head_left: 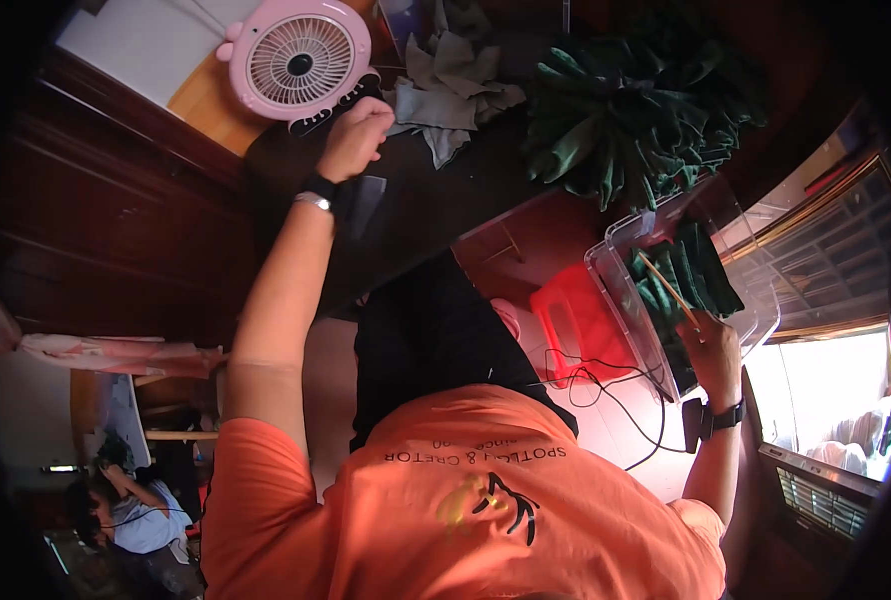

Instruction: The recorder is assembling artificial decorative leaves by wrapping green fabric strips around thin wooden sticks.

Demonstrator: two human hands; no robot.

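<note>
Your right hand: fingers pinching stick | long axis slanting forward-left over green cloth | your left hand: fingers curled, grip unclear

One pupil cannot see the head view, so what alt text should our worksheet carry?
A person's right hand holds a thin tan stick over dark green fabric in a clear bin, while the curled left hand is near a pink fan, above a dark table. A heap of green cloth lies on the table.
</note>
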